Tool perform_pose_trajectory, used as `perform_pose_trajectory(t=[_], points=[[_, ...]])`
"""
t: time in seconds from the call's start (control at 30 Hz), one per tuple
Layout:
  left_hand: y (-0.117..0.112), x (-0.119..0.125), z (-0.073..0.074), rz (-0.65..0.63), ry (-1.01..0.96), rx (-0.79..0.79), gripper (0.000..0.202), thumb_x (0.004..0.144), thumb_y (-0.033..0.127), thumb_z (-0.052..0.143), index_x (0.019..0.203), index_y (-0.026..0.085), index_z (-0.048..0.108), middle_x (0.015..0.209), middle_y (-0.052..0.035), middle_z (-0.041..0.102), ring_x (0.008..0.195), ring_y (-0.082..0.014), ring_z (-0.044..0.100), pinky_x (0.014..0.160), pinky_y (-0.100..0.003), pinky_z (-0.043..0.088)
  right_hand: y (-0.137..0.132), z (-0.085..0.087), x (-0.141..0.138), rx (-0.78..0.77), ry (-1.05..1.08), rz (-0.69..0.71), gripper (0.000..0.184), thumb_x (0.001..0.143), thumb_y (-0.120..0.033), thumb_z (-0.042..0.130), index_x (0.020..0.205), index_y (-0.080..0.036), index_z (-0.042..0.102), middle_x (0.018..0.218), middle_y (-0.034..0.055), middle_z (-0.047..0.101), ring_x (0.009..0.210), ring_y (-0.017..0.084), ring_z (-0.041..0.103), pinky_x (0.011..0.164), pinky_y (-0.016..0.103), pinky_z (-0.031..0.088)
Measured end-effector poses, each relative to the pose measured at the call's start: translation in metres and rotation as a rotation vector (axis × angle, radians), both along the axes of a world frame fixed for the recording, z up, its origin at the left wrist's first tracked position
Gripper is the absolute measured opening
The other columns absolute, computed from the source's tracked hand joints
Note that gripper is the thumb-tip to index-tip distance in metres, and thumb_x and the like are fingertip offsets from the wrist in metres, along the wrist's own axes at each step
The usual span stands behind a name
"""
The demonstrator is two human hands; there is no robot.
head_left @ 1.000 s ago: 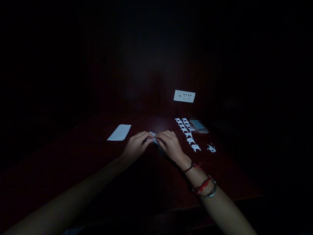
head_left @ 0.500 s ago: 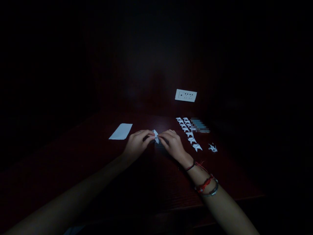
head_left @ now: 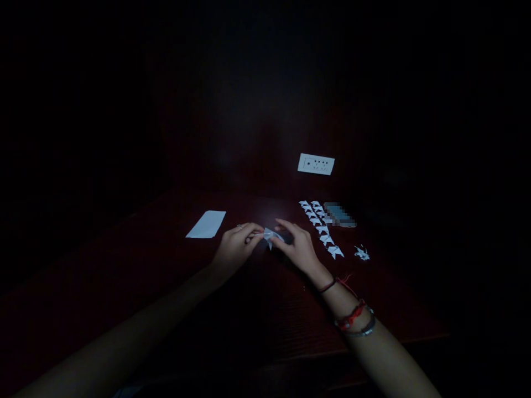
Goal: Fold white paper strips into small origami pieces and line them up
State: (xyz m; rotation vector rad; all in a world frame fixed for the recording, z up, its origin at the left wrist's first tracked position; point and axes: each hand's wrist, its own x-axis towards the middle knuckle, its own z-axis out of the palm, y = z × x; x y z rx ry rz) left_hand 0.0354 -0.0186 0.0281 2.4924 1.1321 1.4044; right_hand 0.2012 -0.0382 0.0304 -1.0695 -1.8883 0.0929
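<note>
A small folded white paper piece [head_left: 269,236] with pointed corners is held above the dark red table, in the middle of the view. My left hand [head_left: 239,241] pinches its left end between thumb and fingertips. On the other side, my right hand [head_left: 296,244] has its thumb and index finger spread apart around the paper's right part. The thumb lies close against the paper; whether it touches is hard to make out. Two rows of similar folded paper pieces [head_left: 322,228] lie to the right of my right hand.
White paper sheets [head_left: 206,224] lie on the table [head_left: 257,309] at left. Beyond the rows rests a flat, blurred-out object [head_left: 341,215]. A small heap of paper scraps [head_left: 362,253] sits at far right. A white wall socket [head_left: 316,164] is behind. The surroundings are very dark.
My right hand's fingers have parted from their pinch on the paper, and the hand has shifted slightly right. The paper has moved a little right and down, still in my left hand.
</note>
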Motion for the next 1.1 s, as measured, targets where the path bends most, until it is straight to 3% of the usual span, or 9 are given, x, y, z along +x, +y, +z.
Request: perform_pose_trajectory(t=[0.33,0.5,0.8,1.0,1.1], points=[[-0.003,0.007,0.002,-0.042,0.109,0.024,0.013,0.078,0.020,0.042,0.084,0.020,0.054,0.082,-0.0005,0.056,0.076,-0.0139,0.052,0.071,-0.026,0.039,-0.002,0.001,-0.006,0.032,-0.029,-0.082,0.010,0.075,-0.024,0.044,0.080,-0.018,0.050,0.076,0.0013,0.056,0.073,0.013,0.051,0.068,0.025,0.036],[0.002,0.005,-0.003,0.002,0.127,0.011,0.016,0.080,0.027,0.041,0.084,0.021,0.055,0.082,-0.0007,0.057,0.076,-0.0151,0.052,0.070,-0.027,0.039,-0.002,0.003,-0.007,0.039,-0.053,-0.043,0.007,0.075,-0.021,0.045,0.077,-0.019,0.052,0.077,0.0011,0.058,0.075,0.013,0.051,0.070,0.025,0.035],[-0.002,0.009,-0.004,0.031,0.134,0.031,0.014,0.078,0.023,0.042,0.084,0.020,0.054,0.081,-0.0009,0.055,0.075,-0.0144,0.051,0.069,-0.026,0.040,-0.001,0.001,-0.008,0.038,-0.030,-0.059,0.009,0.074,-0.020,0.046,0.072,-0.020,0.055,0.075,0.0015,0.058,0.075,0.014,0.051,0.071,0.026,0.036],[-0.002,0.006,0.000,0.061,0.122,0.125,0.010,0.074,0.023,0.047,0.079,0.020,0.056,0.101,-0.0037,0.049,0.095,-0.0190,0.045,0.081,-0.034,0.034,-0.003,0.003,-0.011,0.034,0.065,-0.069,0.016,0.074,-0.023,0.047,0.090,-0.020,0.050,0.079,0.0010,0.061,0.082,0.015,0.053,0.075,0.028,0.036],[0.001,0.005,-0.001,0.015,0.186,0.129,0.009,0.075,0.022,0.047,0.080,0.020,0.054,0.099,-0.0025,0.052,0.097,-0.0188,0.044,0.086,-0.037,0.029,-0.001,0.002,-0.011,0.023,0.057,-0.070,0.014,0.074,-0.022,0.048,0.087,-0.020,0.051,0.081,0.0017,0.061,0.080,0.015,0.053,0.074,0.028,0.037]])
